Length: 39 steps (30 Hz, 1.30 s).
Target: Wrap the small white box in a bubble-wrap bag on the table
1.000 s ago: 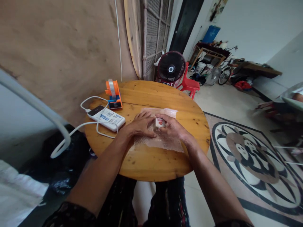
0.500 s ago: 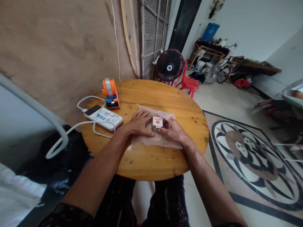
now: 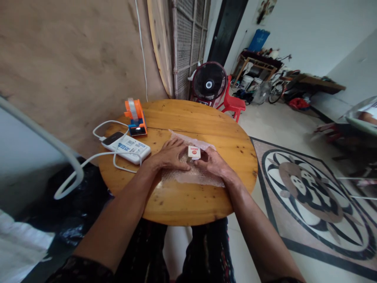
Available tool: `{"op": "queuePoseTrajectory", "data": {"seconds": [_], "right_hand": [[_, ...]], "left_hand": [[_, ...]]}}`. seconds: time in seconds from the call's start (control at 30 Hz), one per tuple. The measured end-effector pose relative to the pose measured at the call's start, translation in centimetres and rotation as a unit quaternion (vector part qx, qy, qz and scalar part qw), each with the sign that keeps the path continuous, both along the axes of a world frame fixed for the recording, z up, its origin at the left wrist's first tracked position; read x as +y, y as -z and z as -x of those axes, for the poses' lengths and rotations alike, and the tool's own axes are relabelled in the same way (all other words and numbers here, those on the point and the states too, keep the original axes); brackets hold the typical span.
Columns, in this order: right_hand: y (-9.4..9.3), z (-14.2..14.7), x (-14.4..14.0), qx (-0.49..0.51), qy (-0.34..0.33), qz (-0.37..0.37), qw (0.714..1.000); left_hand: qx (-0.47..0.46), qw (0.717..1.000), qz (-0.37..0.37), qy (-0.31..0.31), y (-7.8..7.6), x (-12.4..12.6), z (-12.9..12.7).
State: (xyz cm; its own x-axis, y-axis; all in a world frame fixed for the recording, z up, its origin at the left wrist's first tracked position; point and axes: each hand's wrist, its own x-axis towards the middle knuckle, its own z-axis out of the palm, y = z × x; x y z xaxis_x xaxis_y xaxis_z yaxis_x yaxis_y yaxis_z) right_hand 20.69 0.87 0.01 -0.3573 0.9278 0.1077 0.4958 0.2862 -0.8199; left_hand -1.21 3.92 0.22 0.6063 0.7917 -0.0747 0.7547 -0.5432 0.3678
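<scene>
A small cream box (image 3: pixel 194 152) with a red print on top stands on a sheet of clear bubble wrap (image 3: pixel 193 177) on the round wooden table (image 3: pixel 188 204). Left of the box, my left hand (image 3: pixel 172 155) lies flat on the wrap, fingers stretched and thumb spread. My right hand (image 3: pixel 214 162) is curled at the box's right side. Its thumb meets the lower right corner of the box, while its other fingertips are partly hidden.
An orange and blue tape dispenser (image 3: pixel 136 117) stands at the table's back left. Before it lies a white power bank (image 3: pixel 128 148) with a looping white cable (image 3: pixel 101 154). Behind the table are a dark fan (image 3: pixel 209 82) and a red chair (image 3: pixel 234 103).
The view has shifted slightly, moving the scene a little to the left. My right thumb and fingers sit slightly closer around the box; my left hand stays flat on the wrap.
</scene>
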Motion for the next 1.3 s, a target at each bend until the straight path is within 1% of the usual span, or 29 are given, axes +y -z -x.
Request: {"op": "queuePoseTrajectory", "data": {"seconds": [0.1, 0.2, 0.3, 0.43, 0.53, 0.67, 0.8, 0.9, 0.97, 1.17, 1.3], "right_hand": [[-0.1, 0.0, 0.0, 0.030, -0.019, -0.013, 0.999], [-0.2, -0.2, 0.1, 0.079, -0.029, 0.020, 0.996], [-0.5, -0.5, 0.0, 0.108, -0.021, 0.060, 0.992], [-0.9, -0.9, 0.1, 0.135, -0.012, 0.074, 0.988], [-0.3, -1.0, 0.7, 0.140, 0.017, 0.068, 0.988], [0.8, -0.9, 1.6, 0.182, 0.039, 0.083, 0.979], [0.6, -0.9, 1.6, 0.175, 0.053, 0.086, 0.979], [0.2, -0.9, 1.5, 0.180, 0.050, 0.095, 0.978], [0.1, -0.8, 1.6, 0.188, 0.050, 0.108, 0.975], [0.3, -1.3, 3.1, 0.192, 0.076, 0.149, 0.967], [-0.4, -1.5, 3.6, 0.204, 0.069, 0.183, 0.959]], "left_hand": [[0.002, 1.000, 0.002, 0.002, 0.3, 0.1, 0.1], [0.007, 1.000, -0.002, 0.002, 0.4, 0.2, 0.2], [0.011, 1.000, -0.003, -0.003, 0.4, 0.1, 0.1], [0.009, 1.000, 0.002, -0.006, 0.4, 0.2, 0.1], [0.007, 1.000, 0.008, -0.008, 0.5, 0.2, 0.1], [-0.006, 1.000, -0.003, -0.005, 0.6, 0.2, 0.2], [-0.009, 1.000, -0.012, 0.011, 0.5, 0.1, 0.3], [-0.004, 1.000, -0.005, 0.008, 0.5, 0.1, 0.3], [-0.002, 1.000, -0.006, 0.005, 0.4, 0.1, 0.3], [-0.008, 1.000, -0.012, -0.005, 0.5, 0.2, 0.1], [-0.006, 1.000, -0.013, -0.007, 0.3, 0.1, 0.1]]}}
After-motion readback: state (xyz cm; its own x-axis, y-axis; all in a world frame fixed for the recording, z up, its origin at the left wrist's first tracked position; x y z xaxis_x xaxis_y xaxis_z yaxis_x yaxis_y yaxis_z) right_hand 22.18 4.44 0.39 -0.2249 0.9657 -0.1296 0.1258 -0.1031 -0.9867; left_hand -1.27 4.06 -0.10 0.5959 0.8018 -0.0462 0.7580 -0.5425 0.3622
